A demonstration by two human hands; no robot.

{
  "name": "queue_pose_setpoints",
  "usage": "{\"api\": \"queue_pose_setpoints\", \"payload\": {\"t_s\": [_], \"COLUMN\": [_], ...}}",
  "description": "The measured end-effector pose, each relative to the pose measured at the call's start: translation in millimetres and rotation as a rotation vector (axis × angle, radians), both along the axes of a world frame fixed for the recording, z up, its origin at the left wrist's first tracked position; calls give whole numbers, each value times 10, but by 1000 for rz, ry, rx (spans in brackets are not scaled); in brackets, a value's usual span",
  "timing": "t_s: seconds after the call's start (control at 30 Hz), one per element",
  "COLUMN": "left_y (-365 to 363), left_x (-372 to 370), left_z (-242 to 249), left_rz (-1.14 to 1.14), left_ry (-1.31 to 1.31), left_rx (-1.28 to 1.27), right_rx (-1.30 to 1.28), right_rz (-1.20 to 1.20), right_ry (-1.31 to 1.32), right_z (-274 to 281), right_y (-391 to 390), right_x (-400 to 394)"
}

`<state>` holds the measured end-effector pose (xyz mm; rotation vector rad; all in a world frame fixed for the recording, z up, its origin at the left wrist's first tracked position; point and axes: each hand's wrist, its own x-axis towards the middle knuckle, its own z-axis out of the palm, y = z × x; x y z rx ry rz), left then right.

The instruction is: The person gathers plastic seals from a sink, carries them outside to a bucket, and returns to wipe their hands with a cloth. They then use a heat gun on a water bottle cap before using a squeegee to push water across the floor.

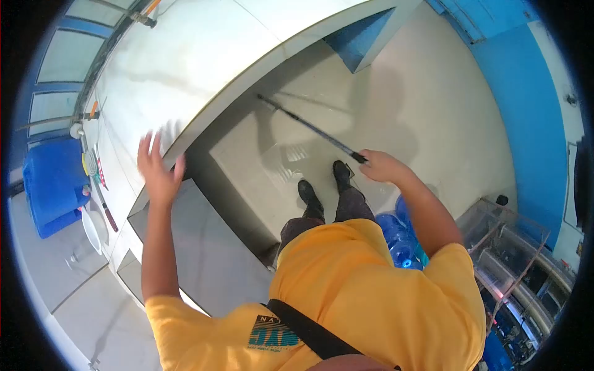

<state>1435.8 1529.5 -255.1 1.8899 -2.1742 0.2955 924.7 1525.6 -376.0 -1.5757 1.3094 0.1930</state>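
My right hand [378,167] is wrapped round the black grip end of a long, thin pole [309,128]. The pole slants away over the shiny floor [445,123], its far tip close to the base of the white counter. No tool head shows clearly at that tip. Fingers spread, my left hand [159,170] is at the edge of the white tiled counter [204,55] and holds nothing. Below, my two black boots [310,196] stand on the floor between the counter and the pole's grip.
Large blue water bottles [399,238] stand by my right side. Behind them is a clear-sided rack with machinery [510,253]. On the counter at left lie a knife [110,217], a white bowl [91,230] and a blue container [52,185]. A blue wall [523,111] rises at right.
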Motion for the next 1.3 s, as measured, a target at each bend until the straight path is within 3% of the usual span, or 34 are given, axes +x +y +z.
{"api": "queue_pose_setpoints", "payload": {"t_s": [0.07,0.13,0.23,0.3,0.33,0.37,0.4,0.43,0.47,0.5,0.57,0.7,0.8,0.9,0.93,0.97,1.03,1.07,1.13,1.17,1.27,1.3], "left_y": [-680,-1237,-1705,-1920,-1918,-1892,-1910,-1947,-1975,-1972,-1973,-1966,-1991,-1988,-1973,-1954,-1966,-1999,-1969,-1987,-1945,-1934], "left_x": [-414,-832,-1350,-1503,-1475,-1459,-1442,-1434,-1437,-1451,-1470,-1438,-1436,-1429,-1420,-1408,-1392,-1408,-1400,-1405,-1411,-1435], "left_z": [-57,-174,-399,-609,-632,-647,-626,-587,-555,-532,-511,-521,-512,-514,-514,-526,-536,-534,-520,-518,-499,-479], "left_rz": [-135,-203,-64,296,286,282,265,254,264,276,287,291,285,272,259,266,240,236,228,225,227,252], "left_ry": [37,70,-46,-91,-64,-72,-56,-35,-35,-31,-25,-28,-27,-24,-29,-32,-25,-33,-28,-24,-23,-50], "left_rx": [-28,-37,2,356,402,423,451,471,466,504,539,572,572,545,536,536,512,516,511,509,490,493], "right_rx": [-106,-242,-212,-68,-257,-252,-190,-316,-248,-141,-125,-89,-74,-172,-182,-172,-206,-187,-209,-298,-166,35], "right_rz": [233,222,274,348,225,340,338,269,328,242,82,61,-26,-70,-125,-180,-271,-312,-263,-224,-235,-281], "right_ry": [248,55,112,315,257,209,278,206,339,444,539,639,433,217,164,126,190,250,228,242,394,461], "right_z": [-539,-783,-1162,-1281,-1452,-1512,-1160,-1271,-937,-710,-318,93,270,-531,-1056,-1175,-1855,-1908,-1735,-2056,-1442,-1106], "right_y": [-161,-311,-473,-616,-547,-623,-795,-826,-986,-1095,-1143,-1062,-763,-1023,-1228,-1488,-1836,-1908,-1553,-1207,10,289], "right_x": [343,788,1065,843,462,-48,-573,-1213,-1697,-2106,-2791,-3563,-3102,-2371,-2056,-1713,-1393,-1281,-1556,-1873,-2682,-2855]}}
